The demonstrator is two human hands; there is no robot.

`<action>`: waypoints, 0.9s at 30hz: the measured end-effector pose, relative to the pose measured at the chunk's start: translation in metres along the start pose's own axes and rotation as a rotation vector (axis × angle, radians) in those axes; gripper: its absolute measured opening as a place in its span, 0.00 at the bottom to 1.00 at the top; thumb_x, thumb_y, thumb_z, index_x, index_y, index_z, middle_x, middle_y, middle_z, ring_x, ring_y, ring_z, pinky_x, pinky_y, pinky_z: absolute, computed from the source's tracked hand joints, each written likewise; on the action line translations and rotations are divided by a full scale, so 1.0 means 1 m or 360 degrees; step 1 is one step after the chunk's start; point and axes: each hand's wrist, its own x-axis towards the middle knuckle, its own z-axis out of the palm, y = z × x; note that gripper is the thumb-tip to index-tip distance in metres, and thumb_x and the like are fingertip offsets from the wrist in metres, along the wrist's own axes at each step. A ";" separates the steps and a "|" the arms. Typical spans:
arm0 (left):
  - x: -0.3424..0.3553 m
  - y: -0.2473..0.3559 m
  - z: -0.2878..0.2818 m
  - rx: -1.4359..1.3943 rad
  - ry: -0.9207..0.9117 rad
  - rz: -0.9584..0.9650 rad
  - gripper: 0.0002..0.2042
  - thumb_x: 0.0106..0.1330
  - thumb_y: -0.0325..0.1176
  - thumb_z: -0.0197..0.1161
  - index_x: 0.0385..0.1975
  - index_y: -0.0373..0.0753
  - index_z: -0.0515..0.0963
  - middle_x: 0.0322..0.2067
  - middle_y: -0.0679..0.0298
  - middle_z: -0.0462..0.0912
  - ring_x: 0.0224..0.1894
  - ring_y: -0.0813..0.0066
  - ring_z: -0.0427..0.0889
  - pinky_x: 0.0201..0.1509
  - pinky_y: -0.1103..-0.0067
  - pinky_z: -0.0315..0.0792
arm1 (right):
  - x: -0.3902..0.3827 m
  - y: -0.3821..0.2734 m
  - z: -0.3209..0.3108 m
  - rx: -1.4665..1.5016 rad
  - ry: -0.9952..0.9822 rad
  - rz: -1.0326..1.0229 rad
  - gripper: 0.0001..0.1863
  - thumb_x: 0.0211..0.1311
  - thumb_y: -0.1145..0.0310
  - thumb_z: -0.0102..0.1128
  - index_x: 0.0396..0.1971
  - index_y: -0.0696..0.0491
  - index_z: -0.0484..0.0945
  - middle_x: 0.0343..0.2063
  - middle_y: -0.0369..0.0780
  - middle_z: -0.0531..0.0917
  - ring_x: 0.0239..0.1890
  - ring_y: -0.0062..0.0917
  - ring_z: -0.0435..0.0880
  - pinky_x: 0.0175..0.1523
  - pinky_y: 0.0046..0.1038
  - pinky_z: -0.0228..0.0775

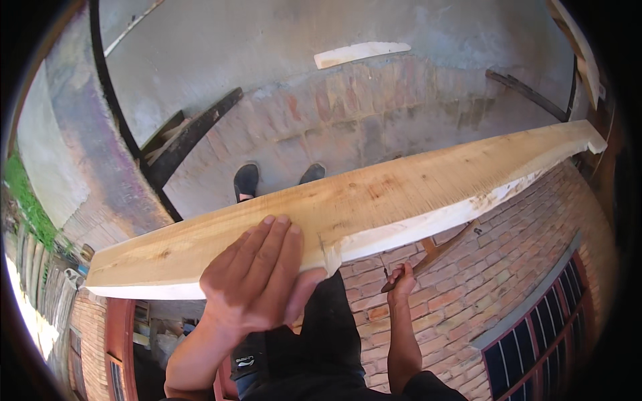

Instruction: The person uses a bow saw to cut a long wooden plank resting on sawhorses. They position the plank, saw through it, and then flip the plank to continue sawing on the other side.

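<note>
A long, thick wooden board (374,194) stretches across in front of me, rising toward the right. Its near edge is pale and has a step, with rough splintered wood at the corner. My left hand (257,271) lies palm down on the board, fingers stretched flat over the top face and thumb along the near edge beside that step. Below the board to the right, my right hand (401,279) is closed round a wooden part of what looks like a frame saw (447,248). The board hides much of this tool, and I cannot make out its blade.
My shoes (247,179) show beyond the board on paving. A pale wood offcut (361,53) lies on the concrete. Dark timbers (194,134) lie at the left, another dark stick (527,93) at the right. Behind is a brick wall (461,294) with a barred window (538,334).
</note>
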 end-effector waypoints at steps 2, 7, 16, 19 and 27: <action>-0.001 -0.002 0.003 -0.0009 0.0050 0.0037 0.19 0.70 0.41 0.73 0.46 0.26 0.88 0.42 0.44 0.92 0.45 0.49 0.95 0.47 0.65 0.90 | -0.002 0.002 0.001 0.0072 -0.0065 -0.0001 0.16 0.80 0.57 0.59 0.31 0.51 0.75 0.15 0.33 0.72 0.15 0.23 0.67 0.23 0.29 0.60; -0.007 0.000 0.005 0.0019 0.0187 0.0052 0.16 0.67 0.35 0.75 0.45 0.28 0.88 0.43 0.47 0.93 0.46 0.53 0.95 0.46 0.69 0.88 | -0.009 -0.002 0.011 0.0263 -0.0080 -0.0050 0.16 0.81 0.58 0.60 0.31 0.50 0.73 0.16 0.32 0.70 0.16 0.21 0.66 0.24 0.28 0.61; -0.017 0.010 0.001 0.0140 0.0240 -0.0114 0.11 0.77 0.42 0.64 0.43 0.42 0.88 0.26 0.54 0.89 0.29 0.51 0.89 0.34 0.60 0.81 | -0.100 0.007 -0.077 0.0642 0.0161 -0.0328 0.13 0.79 0.63 0.66 0.34 0.50 0.72 0.19 0.30 0.68 0.16 0.15 0.63 0.18 0.24 0.56; -0.015 0.015 0.007 0.0133 0.0200 -0.0063 0.14 0.79 0.44 0.60 0.41 0.43 0.87 0.24 0.52 0.87 0.29 0.48 0.88 0.34 0.58 0.80 | -0.194 -0.014 -0.122 0.0836 0.0137 -0.0675 0.13 0.80 0.63 0.65 0.36 0.49 0.72 0.20 0.29 0.68 0.17 0.13 0.64 0.18 0.21 0.56; -0.021 0.013 0.009 0.0256 0.0164 -0.0133 0.17 0.81 0.47 0.55 0.41 0.45 0.88 0.31 0.51 0.90 0.34 0.45 0.89 0.39 0.55 0.82 | -0.322 -0.045 -0.220 0.0813 -0.0199 -0.1712 0.19 0.89 0.55 0.48 0.33 0.49 0.66 0.17 0.30 0.63 0.14 0.14 0.59 0.19 0.19 0.51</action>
